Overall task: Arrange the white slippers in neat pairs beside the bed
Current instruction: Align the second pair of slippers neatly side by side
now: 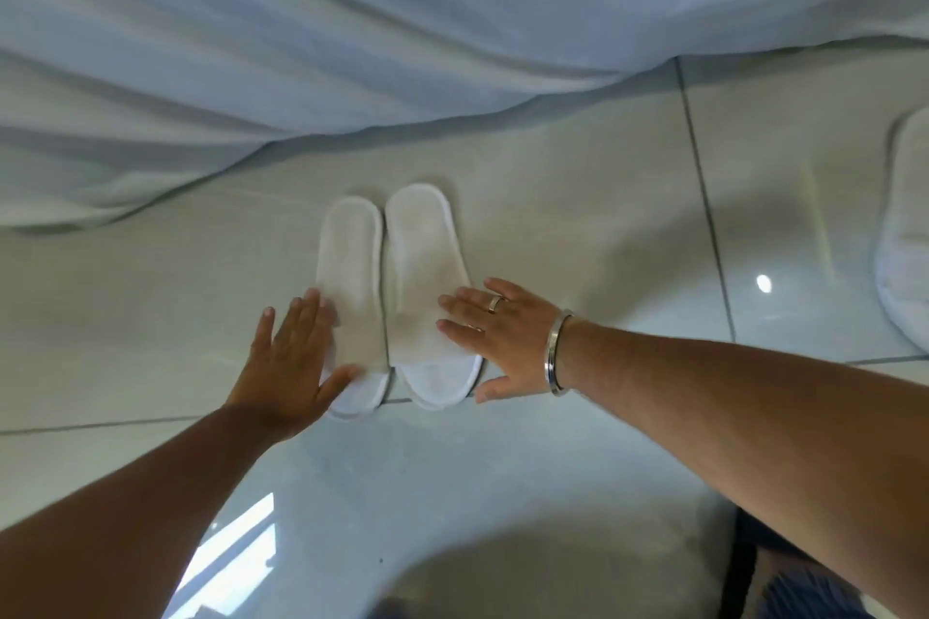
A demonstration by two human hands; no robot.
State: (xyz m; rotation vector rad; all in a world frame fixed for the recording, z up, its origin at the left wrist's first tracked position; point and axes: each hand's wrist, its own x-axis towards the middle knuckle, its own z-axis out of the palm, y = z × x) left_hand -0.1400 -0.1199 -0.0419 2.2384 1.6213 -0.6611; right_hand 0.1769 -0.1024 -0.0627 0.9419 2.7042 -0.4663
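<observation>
Two white slippers lie side by side on the tiled floor, heels toward the bed and toes toward me. The left slipper (352, 276) touches the right slipper (422, 266) along their inner edges. My left hand (291, 357) lies flat against the left slipper's outer edge, thumb on its toe cover. My right hand (497, 332), with a ring and a metal bangle, rests flat with its fingers on the right slipper's outer side. Neither hand grips anything.
The white bed sheet (352, 40) hangs in folds down to the floor just behind the slippers. Another white slipper (905, 241) lies at the right edge, partly cut off. The glossy floor tiles (603, 226) show dark grout lines.
</observation>
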